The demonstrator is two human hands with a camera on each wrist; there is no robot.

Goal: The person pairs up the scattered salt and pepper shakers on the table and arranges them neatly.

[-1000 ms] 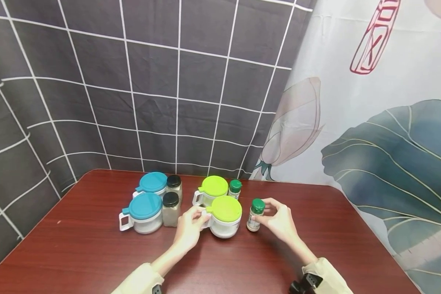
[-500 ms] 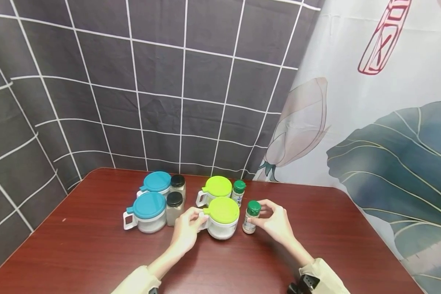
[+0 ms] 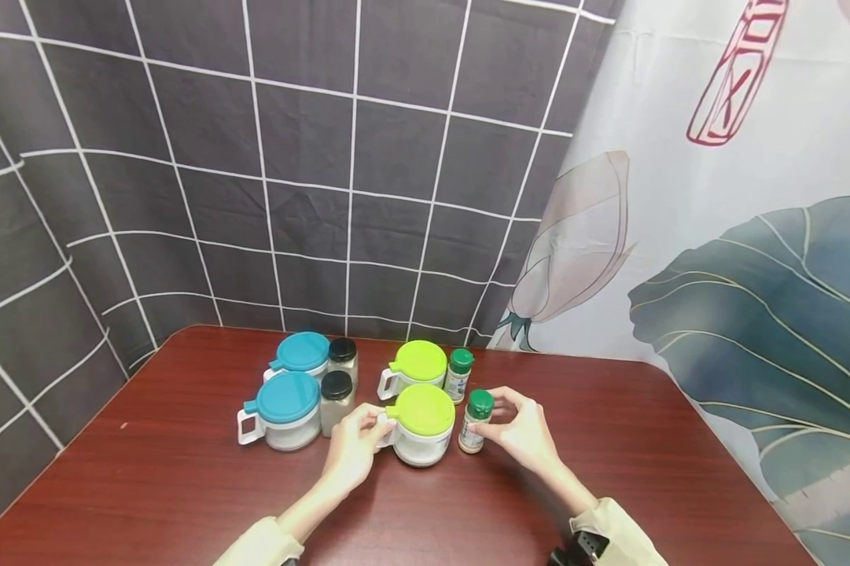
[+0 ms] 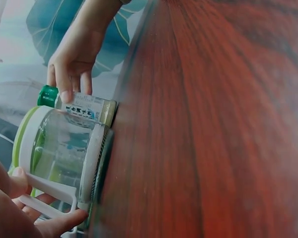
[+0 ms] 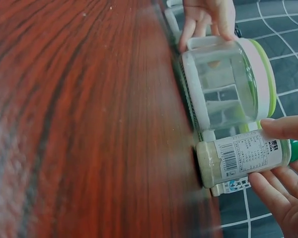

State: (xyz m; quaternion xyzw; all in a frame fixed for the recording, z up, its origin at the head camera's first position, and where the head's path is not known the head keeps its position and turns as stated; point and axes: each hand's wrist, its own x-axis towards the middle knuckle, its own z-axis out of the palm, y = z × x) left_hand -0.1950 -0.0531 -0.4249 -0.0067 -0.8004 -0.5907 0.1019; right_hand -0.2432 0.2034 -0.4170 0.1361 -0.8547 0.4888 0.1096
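Note:
My left hand [image 3: 355, 446] pinches the white handle [image 4: 54, 191] of the front clear seasoning jar [image 3: 422, 440], which has a lime-green lid. To its right, my right hand [image 3: 527, 431] holds a small spice bottle [image 3: 472, 428] with a green cap between thumb and fingers. The bottle stands upright beside the jar, its printed label [image 5: 248, 153] showing in the right wrist view. Behind them stand a second lime-lidded jar [image 3: 421, 362] and another green-capped spice bottle [image 3: 458, 379].
On the left are two blue-lidded jars [image 3: 288, 401] with white handles, one behind the other. Two black-capped shakers [image 3: 336, 409] stand against their right side. All are on a dark red wooden table [image 3: 184, 472], with a grey checked cloth [image 3: 297, 173] hanging behind.
The held spice bottle has moved left and slightly nearer to me, closer to the front lime-lidded jar. That jar has also shifted slightly toward me. Both hands keep their hold.

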